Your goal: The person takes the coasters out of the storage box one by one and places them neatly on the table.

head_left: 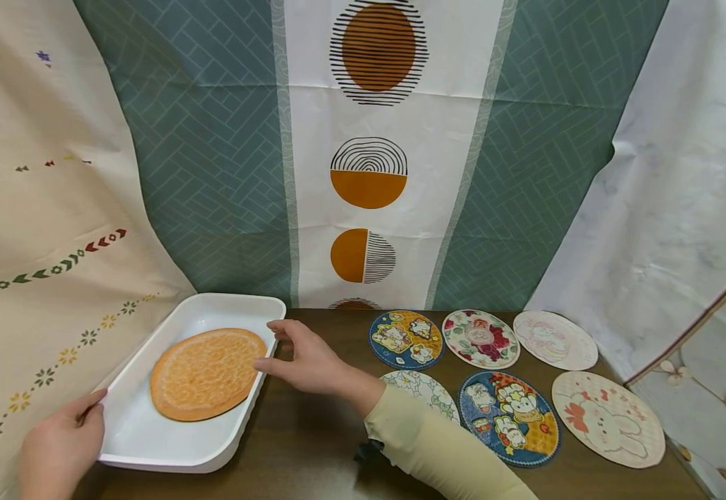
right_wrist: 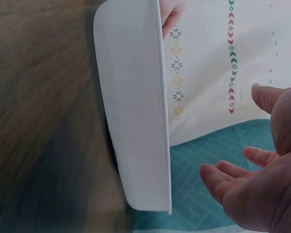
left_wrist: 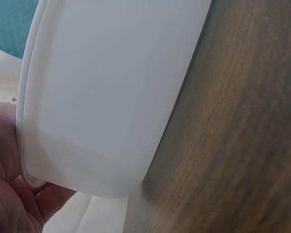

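Observation:
A white rectangular plastic tray (head_left: 131, 430) stands at the left of the dark table. Inside it lies a round orange-brown disc (head_left: 209, 375) with a mottled, baked-looking print and a thin dark edge. My left hand (head_left: 65, 441) pinches the tray's rim at the near left corner; in the left wrist view its thumb and fingers (left_wrist: 56, 200) come round that rim. Over the tray's right rim hovers my right hand (head_left: 303, 357), thumb and fingers spread, nothing between them. The right wrist view shows this hand (right_wrist: 257, 179) apart from the tray wall (right_wrist: 133, 111).
Several round patterned mats lie flat at the right, among them a blue-and-orange cartoon mat (head_left: 509, 419), a rose mat (head_left: 481, 339) and a bunny mat (head_left: 608, 419). My right forearm partly covers a pale green one (head_left: 422, 390). Hanging cloths (head_left: 212, 173) border the table (head_left: 312, 430).

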`<state>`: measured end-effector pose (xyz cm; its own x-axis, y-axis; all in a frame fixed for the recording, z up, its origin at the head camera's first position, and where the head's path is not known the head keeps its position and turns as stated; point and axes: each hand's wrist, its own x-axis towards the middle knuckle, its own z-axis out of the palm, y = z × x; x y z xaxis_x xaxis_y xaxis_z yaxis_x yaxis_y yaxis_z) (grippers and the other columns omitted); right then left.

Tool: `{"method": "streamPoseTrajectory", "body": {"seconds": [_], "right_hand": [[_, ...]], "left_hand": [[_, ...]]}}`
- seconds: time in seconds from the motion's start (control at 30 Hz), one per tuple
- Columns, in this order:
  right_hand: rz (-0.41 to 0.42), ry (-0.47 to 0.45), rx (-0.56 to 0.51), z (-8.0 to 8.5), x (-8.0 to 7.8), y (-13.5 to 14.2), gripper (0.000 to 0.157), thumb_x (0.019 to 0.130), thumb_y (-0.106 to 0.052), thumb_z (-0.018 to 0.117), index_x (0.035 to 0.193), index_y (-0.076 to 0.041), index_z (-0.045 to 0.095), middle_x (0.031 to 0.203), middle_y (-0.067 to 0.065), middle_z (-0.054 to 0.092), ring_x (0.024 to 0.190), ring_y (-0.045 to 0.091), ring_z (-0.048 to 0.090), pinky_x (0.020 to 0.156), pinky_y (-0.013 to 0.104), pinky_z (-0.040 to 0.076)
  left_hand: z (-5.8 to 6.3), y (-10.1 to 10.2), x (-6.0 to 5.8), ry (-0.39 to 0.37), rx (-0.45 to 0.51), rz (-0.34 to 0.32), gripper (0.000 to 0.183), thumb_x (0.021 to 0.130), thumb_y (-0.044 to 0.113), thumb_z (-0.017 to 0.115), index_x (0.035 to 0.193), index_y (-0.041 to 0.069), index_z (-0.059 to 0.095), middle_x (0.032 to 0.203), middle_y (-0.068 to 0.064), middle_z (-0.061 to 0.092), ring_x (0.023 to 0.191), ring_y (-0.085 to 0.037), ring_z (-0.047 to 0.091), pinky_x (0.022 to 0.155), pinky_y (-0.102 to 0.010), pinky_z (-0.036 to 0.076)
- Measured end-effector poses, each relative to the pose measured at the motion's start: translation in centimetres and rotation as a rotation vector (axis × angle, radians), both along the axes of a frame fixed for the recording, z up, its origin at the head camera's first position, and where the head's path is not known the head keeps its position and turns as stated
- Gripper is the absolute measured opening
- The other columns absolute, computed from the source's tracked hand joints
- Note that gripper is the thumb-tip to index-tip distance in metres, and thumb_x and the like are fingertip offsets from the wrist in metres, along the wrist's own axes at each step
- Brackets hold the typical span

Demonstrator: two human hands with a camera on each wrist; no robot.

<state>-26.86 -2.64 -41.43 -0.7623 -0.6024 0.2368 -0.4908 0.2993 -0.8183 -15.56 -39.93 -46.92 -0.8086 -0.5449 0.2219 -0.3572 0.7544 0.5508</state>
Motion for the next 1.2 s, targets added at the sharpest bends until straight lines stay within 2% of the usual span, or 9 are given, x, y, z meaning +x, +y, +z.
{"method": "streamPoseTrajectory", "body": {"seconds": [0.23,0.47,0.67,1.03,1.2], "right_hand": [[-0.002,-0.020,0.028,-0.3,-0.2,-1.4,0.072,0.103,-0.037,0.081,0.162,-0.007,0.050,0.161,0.011,0.056,0.138,0.030,0.067,0.111,0.026,0.054],[-0.014,-0.042,0.058,-0.8,-0.6,-3.1,0.074,0.102,-0.041,0.082,0.162,-0.009,0.051,0.159,0.007,0.058,0.137,0.020,0.068,0.109,0.022,0.054],[-0.018,-0.053,0.087,-1.2,-0.9,-4.4,0.074,0.102,-0.041,0.082,0.160,-0.009,0.052,0.158,0.004,0.059,0.140,0.021,0.066,0.111,0.023,0.053],[-0.029,0.059,0.256,-1.3,-1.5,-5.5,0.077,0.102,-0.051,0.078,0.162,-0.010,0.054,0.158,0.003,0.061,0.132,0.014,0.067,0.107,0.020,0.052],[-0.051,0.104,0.354,-1.0,-1.9,-6.2,0.079,0.101,-0.057,0.076,0.162,-0.012,0.054,0.158,-0.001,0.061,0.136,0.009,0.062,0.112,0.021,0.050]], "left_hand": [[0.0,0.0,-0.1,-0.013,0.012,-0.002,0.037,0.108,0.008,0.057,0.137,-0.012,0.068,0.138,-0.038,0.065,0.126,-0.060,0.060,0.106,-0.072,0.047],[-0.1,-0.2,0.0,-0.013,0.006,-0.004,0.037,0.108,0.009,0.057,0.137,-0.011,0.068,0.139,-0.037,0.064,0.127,-0.060,0.060,0.105,-0.072,0.048],[-0.1,-0.3,0.0,0.006,-0.016,-0.011,0.036,0.107,0.009,0.058,0.135,-0.010,0.070,0.135,-0.036,0.067,0.123,-0.060,0.063,0.101,-0.071,0.050],[-0.1,0.1,0.2,0.029,-0.023,-0.013,0.034,0.106,0.009,0.060,0.133,-0.010,0.071,0.132,-0.035,0.069,0.119,-0.060,0.065,0.098,-0.070,0.051],[0.0,0.1,0.2,0.025,-0.015,-0.005,0.035,0.107,0.009,0.059,0.134,-0.009,0.071,0.134,-0.035,0.068,0.123,-0.060,0.064,0.099,-0.070,0.050]]}}
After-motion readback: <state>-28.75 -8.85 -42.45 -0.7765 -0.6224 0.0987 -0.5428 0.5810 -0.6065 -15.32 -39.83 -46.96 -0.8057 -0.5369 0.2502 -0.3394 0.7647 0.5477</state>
